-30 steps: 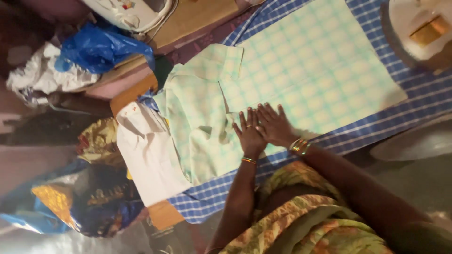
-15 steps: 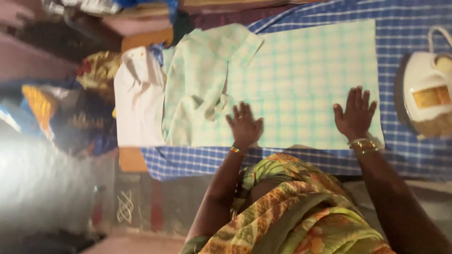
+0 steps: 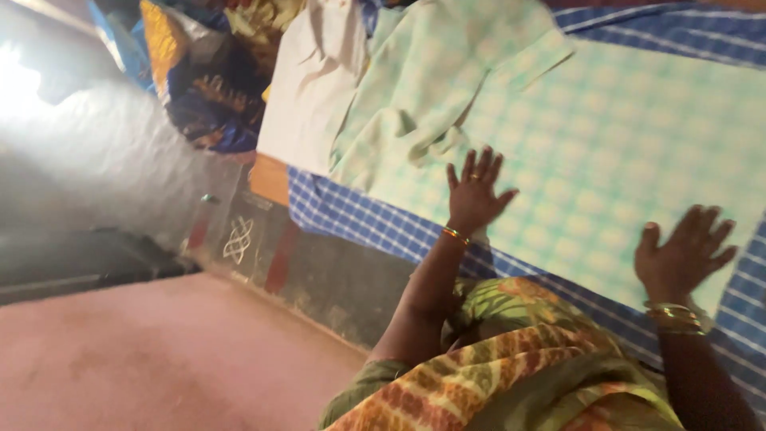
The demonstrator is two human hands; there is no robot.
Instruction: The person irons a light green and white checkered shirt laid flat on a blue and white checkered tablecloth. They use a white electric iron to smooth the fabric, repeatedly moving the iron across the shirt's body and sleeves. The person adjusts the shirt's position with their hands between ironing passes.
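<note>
Far left: pile of coloured fabrics (image 3: pixel 209 76). Next: folded white garment (image 3: pixel 307 88) just beside pale green checked shirt (image 3: pixel 558 136), spread flat on blue checked cloth (image 3: pixel 351 215) covering table. Left hand (image 3: pixel 475 195) flat on shirt near crumpled collar end, fingers spread apart, clamped on nothing. Right hand (image 3: pixel 682 251) flat on shirt's near edge, fingers likewise spread, gripping nothing.

A blue-white checked cloth (image 3: pixel 351 214) is spread under the work, its edge seen just below the grip. A white folded garment (image 3: pixel 307 96) is laid up-left of the grip, w/ an orange board edge (image 3: pixel 269 179) below it. Patterned blue-gold fabric (image 3: pixel 209 96) is piled further left — well apart. Reddish floor (image 3: pixel 136 359) is seen far below-left.
</note>
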